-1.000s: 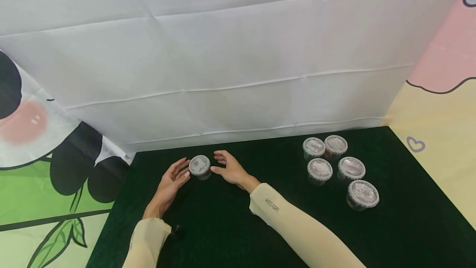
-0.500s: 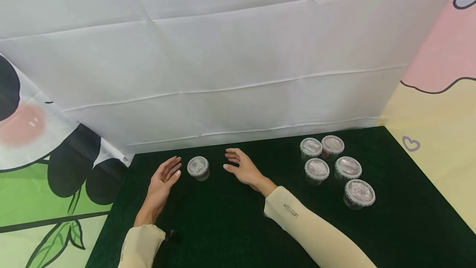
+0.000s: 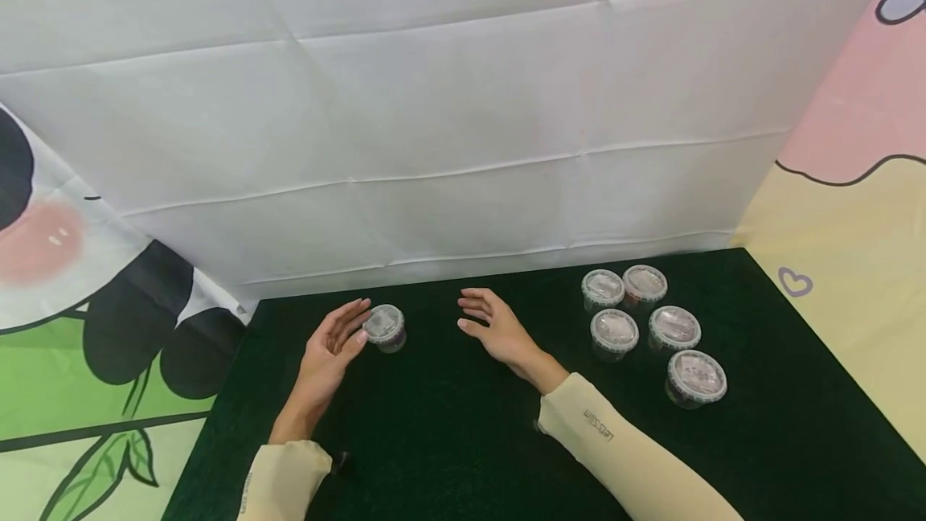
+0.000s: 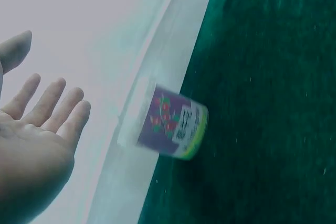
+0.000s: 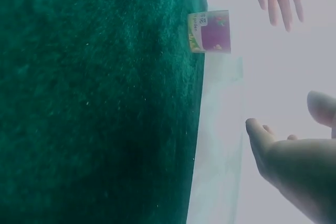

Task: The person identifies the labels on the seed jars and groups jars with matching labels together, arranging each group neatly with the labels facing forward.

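Note:
A small round tub [image 3: 386,326] with a clear lid stands upright near the table's back edge, left of centre. In the left wrist view the tub [image 4: 173,124] shows a purple label with red and green print. My left hand [image 3: 333,350] is just left of it, fingers extended, fingertips overlapping the lid in the head view; the left wrist view shows a gap between hand [image 4: 47,135] and tub. To the tub's right, my right hand [image 3: 499,330] hovers with loosely bent fingers and nothing in it. The right wrist view shows the tub [image 5: 210,32] between both hands.
Several similar lidded tubs [image 3: 614,331] stand grouped on the right of the dark green table [image 3: 434,441]. A white cloth [image 3: 448,215] hangs behind the table. Printed cloths [image 3: 854,264] rise along both sides.
My right hand has drawn away from the lone tub to the right. My left hand first backed off leftward, then came back close to the tub. The tub stays in place.

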Demonstrator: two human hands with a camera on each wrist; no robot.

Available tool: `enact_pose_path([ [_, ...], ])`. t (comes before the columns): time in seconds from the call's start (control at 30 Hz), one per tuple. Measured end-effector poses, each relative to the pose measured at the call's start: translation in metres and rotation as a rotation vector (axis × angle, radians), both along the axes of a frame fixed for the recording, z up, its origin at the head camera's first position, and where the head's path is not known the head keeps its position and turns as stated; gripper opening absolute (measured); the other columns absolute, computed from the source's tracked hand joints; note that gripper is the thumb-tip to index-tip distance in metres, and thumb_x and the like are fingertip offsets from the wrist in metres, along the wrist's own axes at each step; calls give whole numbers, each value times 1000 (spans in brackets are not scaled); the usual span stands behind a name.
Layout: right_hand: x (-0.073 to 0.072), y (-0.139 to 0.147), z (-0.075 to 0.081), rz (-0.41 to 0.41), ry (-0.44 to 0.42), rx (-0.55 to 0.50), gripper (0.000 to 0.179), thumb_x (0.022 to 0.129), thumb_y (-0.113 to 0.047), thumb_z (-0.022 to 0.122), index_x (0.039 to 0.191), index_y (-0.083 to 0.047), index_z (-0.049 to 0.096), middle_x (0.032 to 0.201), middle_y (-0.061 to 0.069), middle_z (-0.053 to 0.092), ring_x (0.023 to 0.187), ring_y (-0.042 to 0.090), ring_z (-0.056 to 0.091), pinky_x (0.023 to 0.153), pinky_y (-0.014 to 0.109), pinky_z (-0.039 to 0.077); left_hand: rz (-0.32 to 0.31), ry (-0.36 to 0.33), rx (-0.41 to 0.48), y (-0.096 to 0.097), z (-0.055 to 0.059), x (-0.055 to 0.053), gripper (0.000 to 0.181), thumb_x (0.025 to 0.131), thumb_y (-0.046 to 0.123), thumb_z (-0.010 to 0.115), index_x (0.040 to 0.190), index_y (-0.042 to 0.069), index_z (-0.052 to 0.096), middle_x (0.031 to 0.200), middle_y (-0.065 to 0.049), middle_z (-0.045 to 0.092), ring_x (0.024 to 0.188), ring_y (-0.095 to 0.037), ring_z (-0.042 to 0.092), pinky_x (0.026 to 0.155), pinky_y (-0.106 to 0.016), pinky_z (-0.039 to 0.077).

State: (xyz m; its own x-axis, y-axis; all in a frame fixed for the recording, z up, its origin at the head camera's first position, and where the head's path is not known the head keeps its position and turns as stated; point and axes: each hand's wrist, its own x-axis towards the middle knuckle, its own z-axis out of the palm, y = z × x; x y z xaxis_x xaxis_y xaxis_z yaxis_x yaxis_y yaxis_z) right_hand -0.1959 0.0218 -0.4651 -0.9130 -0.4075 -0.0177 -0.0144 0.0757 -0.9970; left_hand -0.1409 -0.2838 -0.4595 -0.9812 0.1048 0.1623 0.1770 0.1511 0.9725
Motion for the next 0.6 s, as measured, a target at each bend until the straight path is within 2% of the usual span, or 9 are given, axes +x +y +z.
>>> enact_pose_path([
  [0.23,6,15,0,-18,2,-27,51,108,-7,60,156,-4,43,158,19,51,149,36,46,121,58,38,-78,6,-9,16,1,2,52,111,10,55,159,2,37,166,-21,40,144,-8,48,111,-14,43],
  [0.5,11,31,4,-27,-5,-33,51,108,-5,59,156,-3,42,160,23,47,150,36,44,123,58,36,-148,-18,6,34,0,2,51,111,10,55,158,2,38,165,-22,40,145,-13,50,110,-18,46],
  [0.6,13,37,6,-29,-5,-29,51,108,-5,58,156,-2,41,160,23,47,150,37,43,123,57,36,-170,-20,0,42,-1,2,51,110,9,56,158,1,40,164,-22,41,147,-20,49,110,-18,46],
])
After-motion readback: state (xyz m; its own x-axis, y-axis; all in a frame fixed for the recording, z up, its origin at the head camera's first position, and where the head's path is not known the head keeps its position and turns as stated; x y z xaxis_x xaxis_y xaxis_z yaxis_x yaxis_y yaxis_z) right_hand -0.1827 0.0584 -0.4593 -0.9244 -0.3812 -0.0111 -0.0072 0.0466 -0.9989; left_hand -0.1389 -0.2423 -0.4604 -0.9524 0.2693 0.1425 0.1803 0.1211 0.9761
